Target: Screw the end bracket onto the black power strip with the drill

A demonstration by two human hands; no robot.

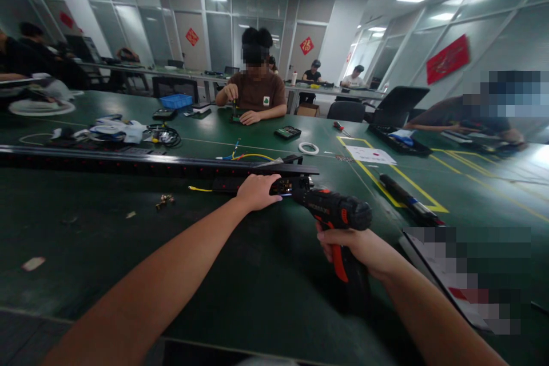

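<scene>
The long black rail [128,163] runs from 9 o'clock to the middle, with small loose screws [165,200] near 8 o'clock. Just below the middle, the left hand [256,191] has its fingers bent round the black end part [285,185] by the rail. At 4 o'clock, the right hand [369,247] wraps its fingers round the cordless drill [334,207] — its nose points at that part. This looks like screw work; the next move calls for a still part and a straight drill — I cannot tell if the tip touches a screw
</scene>
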